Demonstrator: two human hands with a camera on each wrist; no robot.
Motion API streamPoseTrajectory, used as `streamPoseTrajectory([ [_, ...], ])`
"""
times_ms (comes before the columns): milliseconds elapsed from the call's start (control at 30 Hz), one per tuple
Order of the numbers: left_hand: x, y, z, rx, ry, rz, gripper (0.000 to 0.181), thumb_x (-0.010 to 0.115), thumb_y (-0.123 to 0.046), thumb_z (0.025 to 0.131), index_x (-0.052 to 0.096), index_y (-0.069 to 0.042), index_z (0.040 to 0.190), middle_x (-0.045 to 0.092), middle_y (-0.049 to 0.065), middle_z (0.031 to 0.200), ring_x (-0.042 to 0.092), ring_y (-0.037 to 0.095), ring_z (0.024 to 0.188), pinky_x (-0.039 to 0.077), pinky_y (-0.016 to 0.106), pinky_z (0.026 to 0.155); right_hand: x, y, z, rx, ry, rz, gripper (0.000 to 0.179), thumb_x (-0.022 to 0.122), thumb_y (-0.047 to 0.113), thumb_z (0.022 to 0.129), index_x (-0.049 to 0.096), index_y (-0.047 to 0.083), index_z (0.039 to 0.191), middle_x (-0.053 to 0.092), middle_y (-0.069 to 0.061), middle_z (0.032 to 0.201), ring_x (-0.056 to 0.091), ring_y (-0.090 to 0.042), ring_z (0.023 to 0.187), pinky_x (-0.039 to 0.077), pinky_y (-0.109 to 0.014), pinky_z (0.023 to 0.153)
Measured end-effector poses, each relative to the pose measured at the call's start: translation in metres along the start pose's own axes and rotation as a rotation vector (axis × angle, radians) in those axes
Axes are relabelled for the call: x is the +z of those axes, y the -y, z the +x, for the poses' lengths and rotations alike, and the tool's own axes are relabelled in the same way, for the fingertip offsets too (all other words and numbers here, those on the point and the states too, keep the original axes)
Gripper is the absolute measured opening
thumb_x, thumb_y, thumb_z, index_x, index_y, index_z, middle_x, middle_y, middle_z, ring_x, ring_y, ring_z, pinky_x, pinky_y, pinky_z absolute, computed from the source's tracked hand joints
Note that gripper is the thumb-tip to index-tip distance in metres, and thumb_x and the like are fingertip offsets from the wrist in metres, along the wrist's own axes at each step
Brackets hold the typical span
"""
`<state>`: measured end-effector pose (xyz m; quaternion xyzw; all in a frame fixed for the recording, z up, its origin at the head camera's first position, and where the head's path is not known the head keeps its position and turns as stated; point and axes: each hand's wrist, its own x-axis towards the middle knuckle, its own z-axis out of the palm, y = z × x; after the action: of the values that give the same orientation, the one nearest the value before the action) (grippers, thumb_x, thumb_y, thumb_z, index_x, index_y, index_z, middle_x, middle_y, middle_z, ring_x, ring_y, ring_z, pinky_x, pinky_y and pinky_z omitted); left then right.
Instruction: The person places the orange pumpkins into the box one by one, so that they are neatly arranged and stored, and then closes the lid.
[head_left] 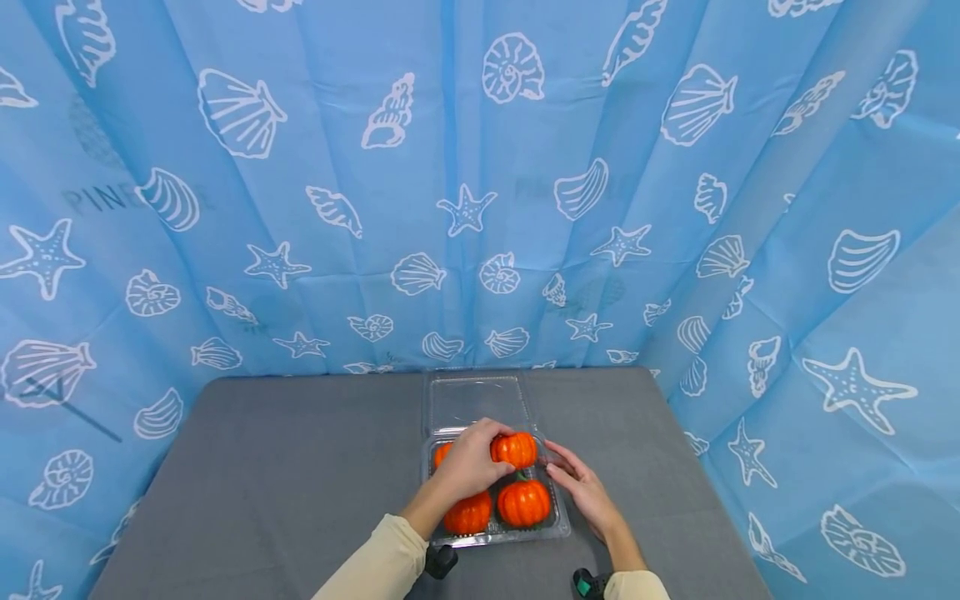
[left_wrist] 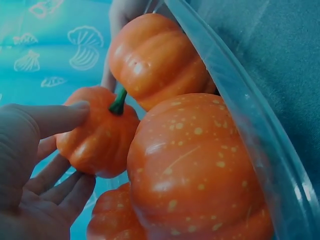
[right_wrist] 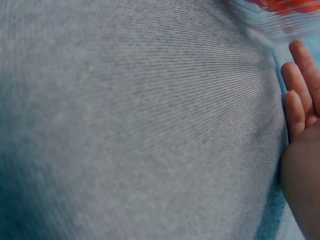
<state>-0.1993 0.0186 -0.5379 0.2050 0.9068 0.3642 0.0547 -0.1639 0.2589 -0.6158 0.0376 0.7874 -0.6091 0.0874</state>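
A clear plastic clamshell container [head_left: 561,531] holds several small orange pumpkins. My left hand [head_left: 474,461] reaches over it and grips the far-right pumpkin [head_left: 517,451] between thumb and fingers. In the left wrist view that pumpkin shows a green stem [left_wrist: 118,102], with my thumb [left_wrist: 65,117] on its side. The near-right pumpkin [head_left: 524,503] and near-left pumpkin [head_left: 467,514] sit in the tray; the far-left pumpkin [head_left: 442,452] is partly hidden behind my left hand. At the container's right side my right hand [head_left: 585,492] has extended fingers, fingertips right at the rim.
The container's clear lid [head_left: 477,403] lies folded back toward the far table edge. A grey cloth covers the table [head_left: 300,475]. Behind and to the right hangs a blue curtain [head_left: 465,308] with white shell prints.
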Motion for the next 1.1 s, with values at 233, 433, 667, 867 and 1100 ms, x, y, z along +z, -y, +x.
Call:
streamPoseTrajectory([
  [233,0.003,-0.002,0.003,-0.023,0.023,0.062,0.048,0.083,-0.029,0.085,0.068,-0.019,0.130,0.069,0.002,0.127,0.064,0.023,0.112,0.056,0.045,0.097,0.002,-0.001,0.002,0.043,-0.011,0.036,0.048,0.064,0.034,0.099,0.055,0.027,0.147,0.065,-0.007,0.141,0.057,-0.022,0.132,0.047,-0.044,0.110],
  [433,0.003,-0.004,0.003,0.017,0.024,0.153,0.050,0.084,-0.029,0.085,0.068,-0.020,0.131,0.068,0.001,0.125,0.065,0.022,0.109,0.057,0.043,0.097,0.001,0.001,0.002,0.041,-0.011,0.031,0.048,0.063,0.033,0.100,0.055,0.025,0.147,0.065,-0.008,0.141,0.059,-0.017,0.129,0.048,-0.040,0.108],
  [667,0.007,0.002,0.003,0.153,-0.010,0.426,0.041,0.084,-0.031,0.084,0.073,-0.022,0.123,0.074,-0.002,0.121,0.064,0.021,0.107,0.054,0.035,0.099,0.001,0.000,0.002,0.031,-0.007,0.024,0.049,0.063,0.033,0.100,0.055,0.025,0.147,0.065,-0.008,0.141,0.058,-0.020,0.130,0.047,-0.037,0.106],
  [867,0.008,0.005,0.003,0.192,-0.049,0.538,0.040,0.083,-0.038,0.084,0.075,-0.024,0.121,0.075,-0.004,0.121,0.058,0.022,0.108,0.050,0.038,0.098,0.001,-0.001,0.002,0.022,0.000,0.040,0.050,0.064,0.032,0.100,0.054,0.024,0.148,0.065,-0.010,0.140,0.058,-0.024,0.131,0.048,-0.029,0.103],
  [1100,-0.008,0.010,0.004,0.145,-0.091,0.352,0.040,0.079,-0.038,0.088,0.072,-0.024,0.125,0.071,-0.004,0.122,0.058,0.021,0.111,0.052,0.041,0.098,-0.001,-0.003,0.003,0.017,0.016,0.041,0.050,0.062,0.030,0.101,0.052,0.021,0.149,0.063,-0.012,0.143,0.059,-0.019,0.130,0.048,-0.019,0.098],
])
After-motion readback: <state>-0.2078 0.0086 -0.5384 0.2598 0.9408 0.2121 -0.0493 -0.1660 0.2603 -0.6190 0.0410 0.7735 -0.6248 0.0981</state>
